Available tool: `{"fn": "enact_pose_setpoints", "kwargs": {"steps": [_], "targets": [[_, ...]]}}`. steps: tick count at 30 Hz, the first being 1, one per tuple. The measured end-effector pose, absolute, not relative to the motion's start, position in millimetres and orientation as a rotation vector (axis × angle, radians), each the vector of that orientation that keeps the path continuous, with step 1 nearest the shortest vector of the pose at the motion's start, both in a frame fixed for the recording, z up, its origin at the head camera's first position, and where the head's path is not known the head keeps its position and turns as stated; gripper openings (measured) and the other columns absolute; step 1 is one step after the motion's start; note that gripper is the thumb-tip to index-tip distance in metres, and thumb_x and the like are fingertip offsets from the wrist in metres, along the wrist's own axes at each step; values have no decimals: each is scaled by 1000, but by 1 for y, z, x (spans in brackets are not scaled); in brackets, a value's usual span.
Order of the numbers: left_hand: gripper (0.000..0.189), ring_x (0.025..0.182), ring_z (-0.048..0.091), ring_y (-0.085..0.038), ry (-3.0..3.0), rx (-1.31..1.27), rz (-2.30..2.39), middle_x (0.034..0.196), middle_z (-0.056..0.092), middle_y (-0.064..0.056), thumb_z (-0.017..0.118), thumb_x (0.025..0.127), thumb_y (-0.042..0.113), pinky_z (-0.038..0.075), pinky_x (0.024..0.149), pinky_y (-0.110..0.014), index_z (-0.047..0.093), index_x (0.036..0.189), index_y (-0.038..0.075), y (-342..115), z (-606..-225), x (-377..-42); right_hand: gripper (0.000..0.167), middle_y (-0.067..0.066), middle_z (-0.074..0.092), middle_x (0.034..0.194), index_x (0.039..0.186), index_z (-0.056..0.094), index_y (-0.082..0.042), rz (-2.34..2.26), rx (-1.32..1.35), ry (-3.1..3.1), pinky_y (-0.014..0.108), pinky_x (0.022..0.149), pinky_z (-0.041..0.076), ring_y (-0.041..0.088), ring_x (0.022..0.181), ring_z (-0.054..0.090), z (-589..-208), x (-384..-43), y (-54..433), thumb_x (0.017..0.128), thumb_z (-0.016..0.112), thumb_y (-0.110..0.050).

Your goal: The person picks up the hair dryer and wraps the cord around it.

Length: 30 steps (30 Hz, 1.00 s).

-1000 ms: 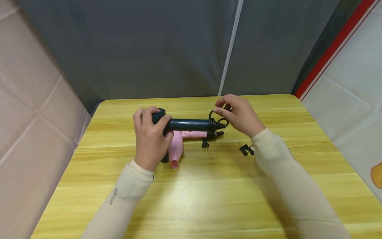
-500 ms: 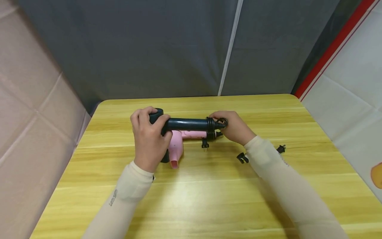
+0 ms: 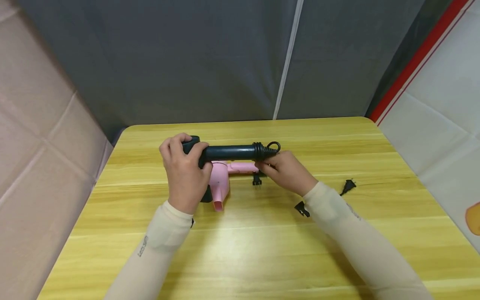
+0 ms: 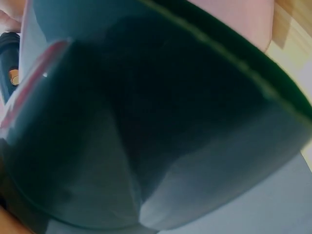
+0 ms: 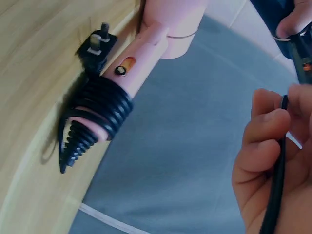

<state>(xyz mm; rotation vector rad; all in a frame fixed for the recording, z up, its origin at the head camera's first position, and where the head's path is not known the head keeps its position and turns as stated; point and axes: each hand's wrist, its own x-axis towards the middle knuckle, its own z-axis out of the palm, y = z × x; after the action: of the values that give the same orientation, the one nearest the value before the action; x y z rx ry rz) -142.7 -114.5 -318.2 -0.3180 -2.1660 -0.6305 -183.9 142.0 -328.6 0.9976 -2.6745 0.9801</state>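
Note:
My left hand (image 3: 185,179) grips the head of a dark hair dryer (image 3: 230,152), held above the table with its handle pointing right. Its glossy dark body (image 4: 97,146) fills much of the left wrist view. Several turns of black cord (image 3: 258,151) circle the handle's end, and a loop sticks up there. Just below that end is my right hand (image 3: 288,173). In the right wrist view, its curled fingers hold the cord (image 5: 277,190). Beneath lies a pink hair dryer (image 3: 220,181), cord wound round its handle and its two-pin plug (image 3: 256,180) beside it.
A loose black plug (image 3: 348,186) lies on the wooden table (image 3: 240,258) right of the right forearm. Near that sleeve is a small black notched piece (image 3: 301,209), partly covered. A grey curtain (image 3: 187,62) hangs behind the table's back edge.
My right hand has moved down and left, from above the handle's end to below it, carrying the cord round. The loose plug has come into view. The dark hair dryer has shifted slightly left.

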Motion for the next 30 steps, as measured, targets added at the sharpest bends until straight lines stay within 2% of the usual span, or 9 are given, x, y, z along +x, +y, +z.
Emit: {"fn": "enact_pose_setpoints", "kwargs": {"steps": [3,6,13,18,24,30], "targets": [[24,115,33,-44,-2164,-302,-637,118,48,-23,76,74,-4,32,93,-59,74,97,3,-116,-319,-144,23,-9,50,60,73,66,-15,927,1045,-2672,28,53,37,7,53,39,-326,-179,141,95,69,-21],[25,115,32,-44,-2172,-290,-642,119,47,-23,76,74,-4,33,92,-60,74,97,3,-116,-319,-145,23,-9,46,60,72,62,-16,869,1094,-2654,27,53,36,6,53,37,-322,-173,141,93,71,-20],[24,118,31,-44,-2216,-252,-633,120,46,-22,77,76,-1,36,89,-61,74,99,4,-116,-321,-146,5,-5,57,73,89,68,-11,706,1161,-2597,28,59,43,8,60,46,-313,-162,140,92,66,-9],[24,117,32,-44,-2219,-259,-609,120,47,-21,77,76,-1,36,89,-62,74,98,4,-115,-323,-147,7,-3,63,79,93,70,-8,665,1132,-2553,29,62,48,10,63,51,-307,-156,141,91,63,-9],[25,119,32,-44,-2223,-276,-581,121,47,-21,79,76,1,37,87,-62,74,100,4,-112,-325,-147,1,-2,67,79,89,70,-10,685,1098,-2473,29,62,50,8,64,54,-302,-154,142,90,70,-10],[25,118,32,-43,-2216,-288,-579,121,48,-21,79,76,1,37,86,-62,74,100,4,-109,-326,-144,14,-5,58,70,82,68,-12,755,1053,-2368,27,56,43,8,57,45,-295,-157,146,83,81,-14]]}}
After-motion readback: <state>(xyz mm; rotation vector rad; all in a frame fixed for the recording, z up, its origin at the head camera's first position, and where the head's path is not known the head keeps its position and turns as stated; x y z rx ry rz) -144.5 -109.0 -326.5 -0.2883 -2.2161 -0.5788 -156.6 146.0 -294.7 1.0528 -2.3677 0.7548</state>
